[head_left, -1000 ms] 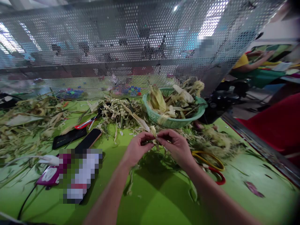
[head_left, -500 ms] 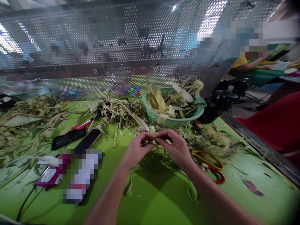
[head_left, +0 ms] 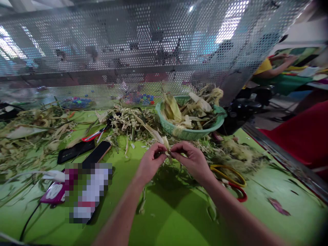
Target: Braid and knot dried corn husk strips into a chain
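Observation:
Between my two hands is a pale strip of corn husk (head_left: pixel 166 142), pinched over the green table (head_left: pixel 164 208). My left hand (head_left: pixel 153 161) holds it with thumb and forefinger from the left. From the right, my right hand (head_left: pixel 190 160) grips it the same way, fingertips close to those of the left. Its lower end shows just below the fingertips. Behind the hands stands a light green plastic basket (head_left: pixel 188 132) heaped with dried husks. Scissors with yellow and red handles (head_left: pixel 229 177) lie beside my right forearm, partly hidden by it.
Dried husk scraps (head_left: pixel 130 124) are piled along the back and left. A red utility knife (head_left: pixel 93 135), a black phone (head_left: pixel 75 150), another phone (head_left: pixel 96 154) and a purple power strip (head_left: pixel 55 192) with a cable lie at left. A perforated metal screen (head_left: pixel 115 68) stands behind.
The husk strip between my fingers stands a little taller and its lower end has shifted slightly. Both hands keep nearly the same place and stay pinched.

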